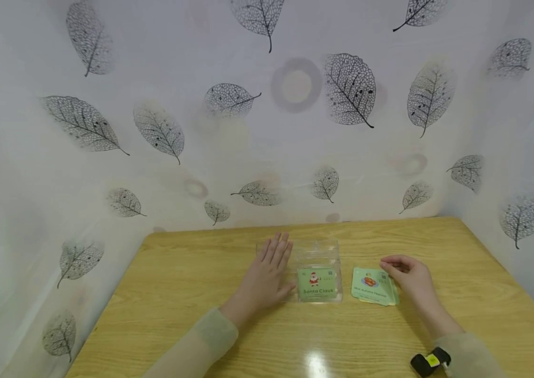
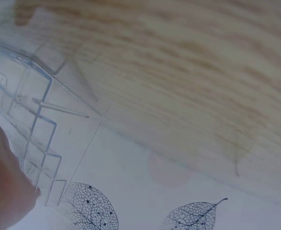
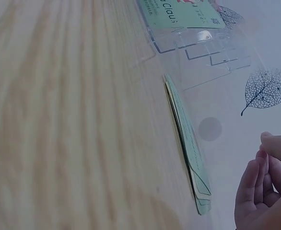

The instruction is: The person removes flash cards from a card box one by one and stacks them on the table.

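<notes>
A clear tiered plastic holder (image 1: 317, 257) stands on the table, a green "Santa Claus" card (image 1: 320, 284) in its front slot. My left hand (image 1: 267, 275) lies over the holder's left part, fingers straight and pointing away. In the left wrist view the holder's stepped side (image 2: 44, 139) shows beside part of that hand (image 2: 8, 177). To the right, a small stack of green cards (image 1: 373, 286) lies on the table, a picture of food on the top one. My right hand (image 1: 408, 275) is at the stack's far right corner, thumb and fingertips together, with nothing visible between them.
The wooden table (image 1: 177, 310) ends at a pale curtain (image 1: 257, 142) with a leaf print, which hangs behind and along both sides. A black strap with a small yellow-marked device (image 1: 431, 361) is on the right wrist.
</notes>
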`<action>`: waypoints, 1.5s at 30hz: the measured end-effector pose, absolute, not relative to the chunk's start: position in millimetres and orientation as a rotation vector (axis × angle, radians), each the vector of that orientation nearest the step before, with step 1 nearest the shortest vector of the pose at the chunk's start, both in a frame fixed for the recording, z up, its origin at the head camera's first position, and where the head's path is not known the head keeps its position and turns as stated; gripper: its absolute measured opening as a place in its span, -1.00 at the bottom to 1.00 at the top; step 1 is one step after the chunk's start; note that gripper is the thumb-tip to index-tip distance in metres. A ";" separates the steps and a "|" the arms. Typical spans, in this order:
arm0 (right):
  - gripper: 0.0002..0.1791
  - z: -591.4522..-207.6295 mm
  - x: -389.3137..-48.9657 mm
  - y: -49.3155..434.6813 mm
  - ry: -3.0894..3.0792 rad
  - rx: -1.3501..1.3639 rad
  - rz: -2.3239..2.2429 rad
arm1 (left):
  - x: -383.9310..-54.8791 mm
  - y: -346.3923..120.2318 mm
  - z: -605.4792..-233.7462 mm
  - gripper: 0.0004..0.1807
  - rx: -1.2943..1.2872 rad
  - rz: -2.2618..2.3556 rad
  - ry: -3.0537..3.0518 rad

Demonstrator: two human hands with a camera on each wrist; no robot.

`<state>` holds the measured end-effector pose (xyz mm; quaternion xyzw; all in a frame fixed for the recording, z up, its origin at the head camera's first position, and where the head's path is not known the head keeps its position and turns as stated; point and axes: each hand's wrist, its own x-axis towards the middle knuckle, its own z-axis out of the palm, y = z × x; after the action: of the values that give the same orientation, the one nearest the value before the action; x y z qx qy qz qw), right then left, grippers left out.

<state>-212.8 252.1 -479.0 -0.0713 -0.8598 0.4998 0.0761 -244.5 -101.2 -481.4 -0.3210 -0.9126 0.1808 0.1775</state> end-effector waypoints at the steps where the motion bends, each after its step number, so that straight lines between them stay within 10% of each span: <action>1: -0.57 -478.9 -212.7 251.5 -2.576 -0.213 1.504 | -244.5 -101.2 -481.7 0.07 -0.909 0.509 -2.580; 45: -0.59 -474.0 -200.5 205.3 -2.557 0.007 1.725 | -243.4 -100.4 -480.4 0.07 -0.908 0.494 -2.597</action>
<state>-200.5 205.3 -474.0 0.0024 -0.8287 0.5589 0.0286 -243.4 -100.4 -480.4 -0.3199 -0.9152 0.1742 0.1722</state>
